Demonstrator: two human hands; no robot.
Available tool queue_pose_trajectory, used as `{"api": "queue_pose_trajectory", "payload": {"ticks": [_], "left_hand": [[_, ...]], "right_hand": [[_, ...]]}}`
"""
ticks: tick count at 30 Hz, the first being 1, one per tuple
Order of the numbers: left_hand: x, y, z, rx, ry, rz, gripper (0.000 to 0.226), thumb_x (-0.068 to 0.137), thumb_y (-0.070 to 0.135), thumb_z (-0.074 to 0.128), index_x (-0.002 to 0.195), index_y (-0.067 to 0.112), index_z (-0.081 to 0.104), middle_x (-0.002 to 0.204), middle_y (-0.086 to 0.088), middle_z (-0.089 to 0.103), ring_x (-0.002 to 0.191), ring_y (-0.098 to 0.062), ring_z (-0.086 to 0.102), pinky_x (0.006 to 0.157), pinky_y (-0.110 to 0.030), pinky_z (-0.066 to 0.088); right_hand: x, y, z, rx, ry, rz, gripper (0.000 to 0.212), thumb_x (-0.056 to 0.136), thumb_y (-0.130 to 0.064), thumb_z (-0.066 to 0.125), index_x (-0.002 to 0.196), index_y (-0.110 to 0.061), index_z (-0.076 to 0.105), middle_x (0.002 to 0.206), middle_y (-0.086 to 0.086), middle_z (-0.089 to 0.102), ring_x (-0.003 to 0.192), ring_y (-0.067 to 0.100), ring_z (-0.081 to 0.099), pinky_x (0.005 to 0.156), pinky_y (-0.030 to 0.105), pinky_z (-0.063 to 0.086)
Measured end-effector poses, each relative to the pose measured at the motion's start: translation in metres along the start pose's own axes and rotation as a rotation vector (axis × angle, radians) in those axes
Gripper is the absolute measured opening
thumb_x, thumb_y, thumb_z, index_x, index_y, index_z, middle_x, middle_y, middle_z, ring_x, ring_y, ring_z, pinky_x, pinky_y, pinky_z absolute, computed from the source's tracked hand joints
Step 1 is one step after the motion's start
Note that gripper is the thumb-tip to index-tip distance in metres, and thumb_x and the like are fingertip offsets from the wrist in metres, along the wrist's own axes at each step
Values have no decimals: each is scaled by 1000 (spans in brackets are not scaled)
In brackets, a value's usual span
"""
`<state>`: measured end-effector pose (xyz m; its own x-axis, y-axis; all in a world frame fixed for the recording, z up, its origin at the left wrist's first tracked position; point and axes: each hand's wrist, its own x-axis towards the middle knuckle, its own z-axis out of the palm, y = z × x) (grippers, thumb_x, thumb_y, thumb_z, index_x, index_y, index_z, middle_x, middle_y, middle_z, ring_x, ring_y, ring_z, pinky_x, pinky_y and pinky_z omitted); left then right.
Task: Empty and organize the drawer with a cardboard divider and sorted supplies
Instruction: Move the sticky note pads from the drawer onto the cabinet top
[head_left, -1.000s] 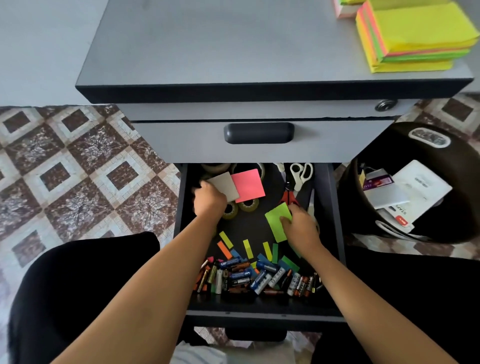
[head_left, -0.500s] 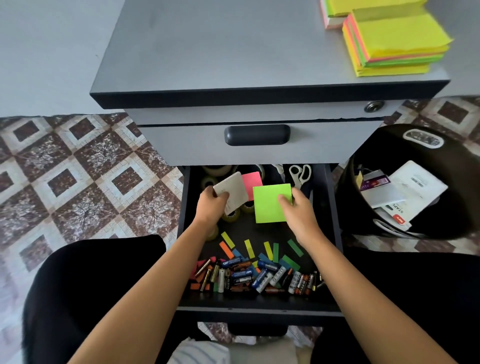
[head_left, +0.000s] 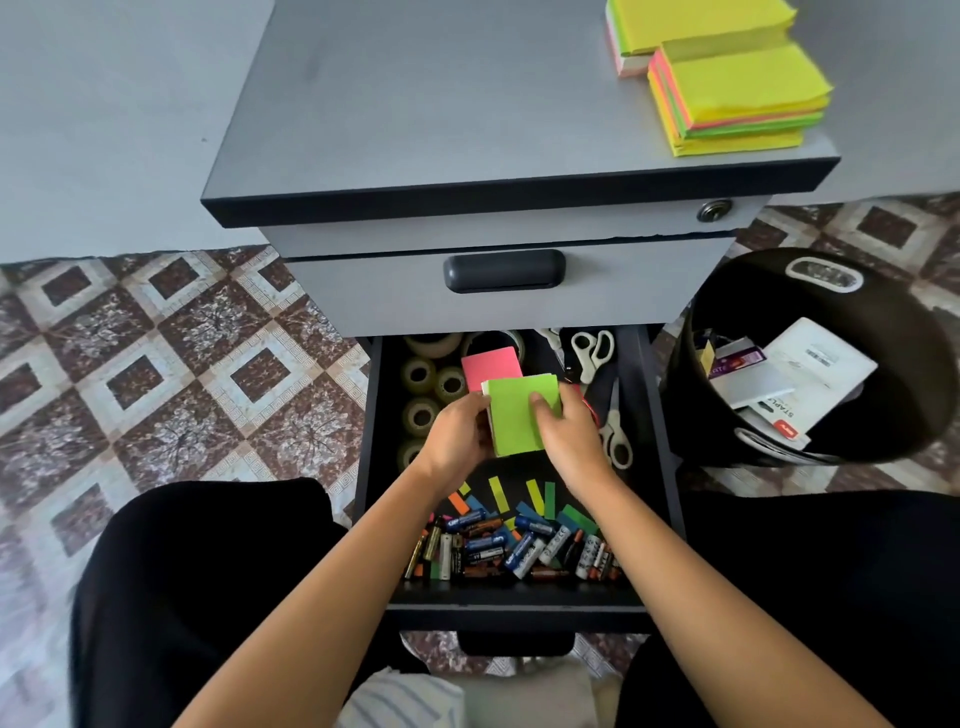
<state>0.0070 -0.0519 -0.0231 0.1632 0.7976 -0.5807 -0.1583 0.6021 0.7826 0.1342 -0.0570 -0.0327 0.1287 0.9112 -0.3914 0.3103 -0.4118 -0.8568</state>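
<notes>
The open black drawer (head_left: 655, 467) holds tape rolls (head_left: 418, 375) at the back left, scissors (head_left: 592, 353) at the back right, coloured paper strips (head_left: 535, 493) and a heap of batteries (head_left: 509, 551) at the front. Above its middle both hands hold one stack of sticky notes with a green pad (head_left: 514, 415) on top. My left hand (head_left: 457, 436) grips the stack's left edge. My right hand (head_left: 569, 436) grips the right side, thumb on the green top. A pink pad (head_left: 491, 366) lies just behind the stack.
Yellow and multicoloured sticky-note stacks (head_left: 727, 98) sit on the grey cabinet top (head_left: 415, 114) at the right. The upper drawer with its dark handle (head_left: 503, 270) is shut. A black bin (head_left: 810, 358) with papers and packaging stands right of the cabinet. Patterned tiles lie to the left.
The right hand lifted the green pad from the drawer floor and brought it onto the grey pad in the left hand. Both hands now hold the joined stack.
</notes>
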Motion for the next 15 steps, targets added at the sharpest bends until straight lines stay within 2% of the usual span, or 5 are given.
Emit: {"api": "queue_pose_trajectory", "payload": {"ticks": [3, 5, 8, 10, 15], "left_hand": [[4, 0, 3, 98, 24, -41, 32, 98, 19, 32, 99, 13, 64, 93, -8, 67, 85, -22, 64, 71, -33, 54], [18, -1, 5, 304, 90, -10, 30, 96, 18, 36, 100, 11, 64, 102, -15, 65, 97, -31, 61, 78, -41, 52], [40, 1, 7, 579, 329, 34, 31, 97, 13, 34, 118, 9, 56, 120, -14, 54, 110, -30, 52, 81, -31, 40], [56, 2, 5, 738, 452, 9, 41, 96, 20, 38, 133, 4, 43, 135, -15, 46, 120, -34, 46, 90, -34, 39], [84, 1, 15, 910, 551, -156, 58, 89, 35, 53, 135, 4, 31, 139, -18, 34, 130, -36, 33, 102, -45, 33]], "right_hand": [[0, 6, -7, 77, 1, 52, 40, 97, -29, 47, 131, -7, 47, 129, 8, 55, 115, 22, 54, 97, 35, 44], [1, 12, -11, 95, 46, 84, 36, 96, -26, 49, 127, -7, 51, 119, 7, 59, 107, 22, 56, 87, 32, 46], [2, 22, -18, 114, 94, 124, 29, 96, -22, 50, 120, -7, 53, 104, 1, 57, 95, 18, 55, 67, 23, 42], [3, 28, -21, 147, 113, 160, 28, 96, -20, 50, 120, -6, 53, 96, -3, 54, 92, 17, 52, 70, 25, 41], [7, 37, -25, 253, 159, 215, 21, 95, -16, 52, 113, -4, 54, 86, -1, 56, 89, 22, 55, 72, 31, 45]]}}
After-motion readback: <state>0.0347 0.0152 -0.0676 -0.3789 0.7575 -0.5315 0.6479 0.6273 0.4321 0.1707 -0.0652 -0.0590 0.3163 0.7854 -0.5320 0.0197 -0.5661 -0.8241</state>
